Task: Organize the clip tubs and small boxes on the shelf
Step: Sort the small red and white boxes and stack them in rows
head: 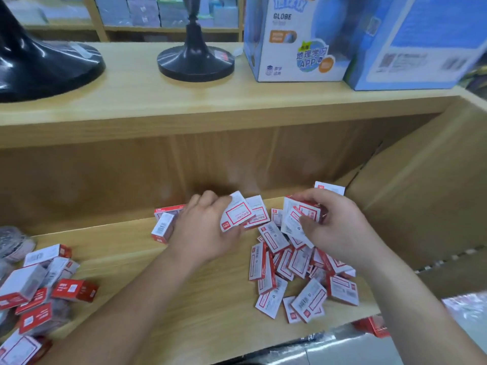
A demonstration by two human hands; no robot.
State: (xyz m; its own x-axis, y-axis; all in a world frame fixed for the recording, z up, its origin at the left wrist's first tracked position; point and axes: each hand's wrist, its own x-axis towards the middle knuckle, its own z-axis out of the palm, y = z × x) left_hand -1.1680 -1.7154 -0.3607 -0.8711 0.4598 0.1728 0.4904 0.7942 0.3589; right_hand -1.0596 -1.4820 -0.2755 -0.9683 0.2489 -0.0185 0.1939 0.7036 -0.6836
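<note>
Small boxes (297,272), red and white, lie in a loose heap on the wooden shelf (184,285), with a second heap (39,285) at its left end. Just beyond, the left grip (203,230) pinches one box (235,214), and the right grip (334,227) clutches a small stack (300,217). On the top board (131,101) above stand a black stand (195,59) and a globe carton (295,43).

Small boxes (295,264) red-and-white; shelf (184,280) pale wood; globe box (297,40) blue-white; stand bases (195,61) black.

bare shelf (147,272) mid, box piles (295,272) flanking
</note>
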